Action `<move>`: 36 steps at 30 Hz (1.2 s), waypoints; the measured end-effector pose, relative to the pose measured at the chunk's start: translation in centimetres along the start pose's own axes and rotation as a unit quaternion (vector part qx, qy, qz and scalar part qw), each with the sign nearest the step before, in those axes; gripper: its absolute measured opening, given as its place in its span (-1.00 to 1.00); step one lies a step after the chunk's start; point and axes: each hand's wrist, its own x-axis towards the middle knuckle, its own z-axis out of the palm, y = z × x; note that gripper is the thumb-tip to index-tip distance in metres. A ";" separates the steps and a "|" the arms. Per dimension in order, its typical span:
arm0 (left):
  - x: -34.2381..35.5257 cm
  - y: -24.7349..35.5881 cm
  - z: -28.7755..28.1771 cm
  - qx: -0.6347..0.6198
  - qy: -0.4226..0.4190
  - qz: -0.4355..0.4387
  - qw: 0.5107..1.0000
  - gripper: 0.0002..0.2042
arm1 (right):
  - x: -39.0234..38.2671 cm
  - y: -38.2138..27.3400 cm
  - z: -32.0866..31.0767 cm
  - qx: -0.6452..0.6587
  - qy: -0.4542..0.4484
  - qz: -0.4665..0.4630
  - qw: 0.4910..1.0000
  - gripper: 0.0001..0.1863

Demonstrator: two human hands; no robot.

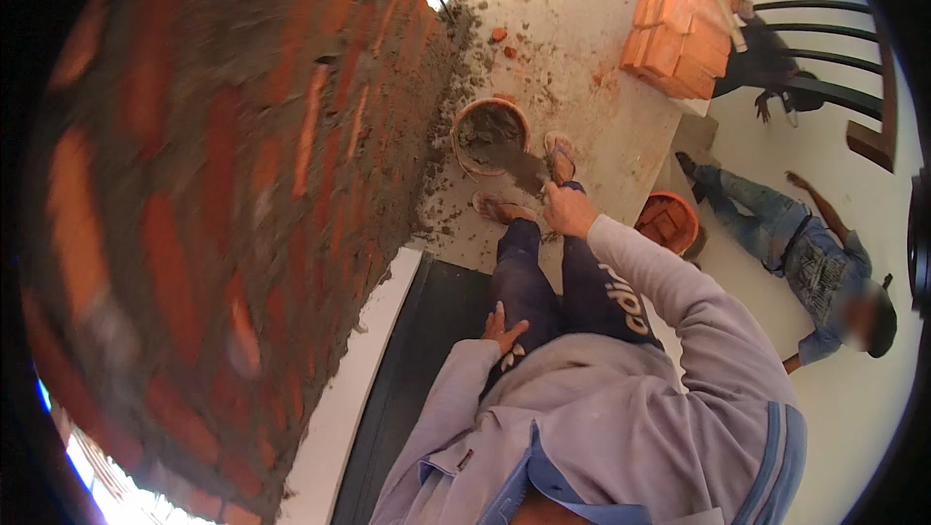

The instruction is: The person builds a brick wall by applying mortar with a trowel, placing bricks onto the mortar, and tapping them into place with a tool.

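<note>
Right beside the bucket [527, 127] of grey mortar [485, 130], here's the right hand [570, 211], fingers closed firmly around the trowel's [524, 170] handle! The blade juts ahead of that fist, toward the bucket, its tip at the rim; touching or just above, I can't tell. Nearer the body than the bucket, the left hand [505, 330] rests on the thigh, fingers loosely spread. Left of the bucket rises the brick wall [223, 205]; right of it, the orange tub [695, 224].
</note>
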 end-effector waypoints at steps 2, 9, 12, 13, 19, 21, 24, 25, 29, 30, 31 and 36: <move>1.9 3.0 0.0 0.061 0.016 -0.026 0.998 0.06 | 5.6 5.8 3.6 -0.093 0.069 -0.013 0.993 -0.66; 9.9 4.1 1.7 0.121 0.150 -0.006 0.981 -0.09 | 27.2 7.0 7.0 -0.250 0.015 -0.015 0.968 -0.79; 11.8 4.1 2.7 0.125 0.179 0.053 0.974 -0.20 | 31.5 7.8 11.0 -0.204 0.055 0.008 0.977 -0.80; 12.1 4.5 2.9 0.106 0.182 0.077 0.974 -0.24 | 31.6 8.0 12.3 -0.255 0.033 -0.007 0.966 -0.80; 11.5 4.3 3.6 0.106 0.183 0.012 0.977 -0.27 | 27.0 8.7 13.8 -0.211 -0.054 -0.137 0.966 -0.83; 11.6 5.2 3.3 0.119 0.175 0.012 0.977 -0.26 | 26.5 10.9 14.3 -0.121 0.026 -0.160 0.979 -0.81; 11.9 7.4 2.8 0.145 0.139 0.019 0.979 -0.24 | 29.5 15.9 18.8 -0.043 0.004 -0.229 0.973 -0.75; 12.1 7.4 2.7 0.137 0.122 0.012 0.983 -0.24 | 30.1 15.1 19.1 0.043 -0.023 -0.202 0.978 -0.73; 12.4 6.5 2.9 0.141 0.125 -0.025 0.982 -0.23 | 26.2 11.2 16.7 0.036 -0.017 -0.034 0.999 -0.75; 12.5 7.1 2.6 0.150 0.104 -0.046 0.982 -0.23 | 25.1 11.3 15.4 0.028 -0.009 -0.028 0.999 -0.75; 12.4 7.4 2.5 0.158 0.082 -0.071 0.981 -0.24 | 24.1 11.2 14.6 0.008 0.027 -0.013 1.000 -0.76; 12.1 7.2 2.5 0.175 0.135 -0.032 0.975 -0.26 | 26.4 10.8 14.0 -0.003 -0.037 0.032 0.999 -0.76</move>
